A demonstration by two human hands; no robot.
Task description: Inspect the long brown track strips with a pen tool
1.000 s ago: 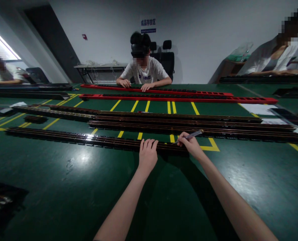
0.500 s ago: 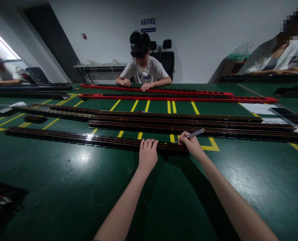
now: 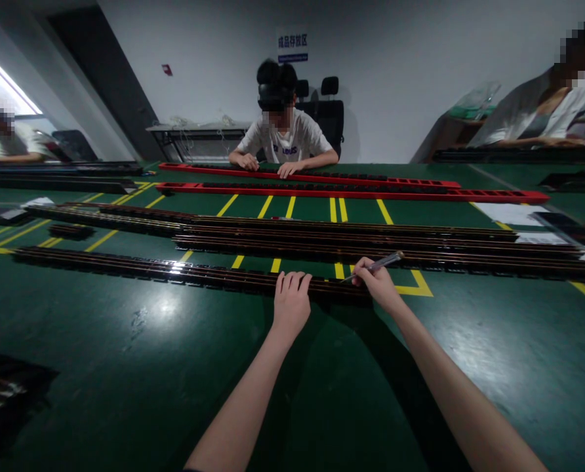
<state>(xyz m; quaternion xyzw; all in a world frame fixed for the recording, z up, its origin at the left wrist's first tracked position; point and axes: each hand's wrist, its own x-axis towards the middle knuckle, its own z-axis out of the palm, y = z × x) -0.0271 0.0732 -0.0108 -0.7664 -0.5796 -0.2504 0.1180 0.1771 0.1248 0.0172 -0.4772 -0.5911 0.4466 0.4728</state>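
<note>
A long, dark slatted strip [image 3: 214, 274] with thin copper-coloured lines lies across the green table in front of me. My left hand [image 3: 291, 305] rests on it near its right part, fingers stretched over the top and slightly apart; the thumb is hidden. Just to the right, my right hand [image 3: 374, 280] is closed around a small screwdriver [image 3: 385, 260], held like a pen. Its thin shaft slants down leftward to the strip, and its handle end points up to the right. What the tip touches is too small to make out.
Beyond the strip lies a stack of similar dark strips [image 3: 371, 244]. Two red rails [image 3: 499, 195] with dark pieces stand farther back, where a person [image 3: 287, 141] works. A short dark piece [image 3: 71, 231] is at left, more strips [image 3: 7, 387] at lower left, papers [image 3: 509, 213] at right.
The view has shifted very slightly. Both hands, the screwdriver and the strip keep practically the same places.
</note>
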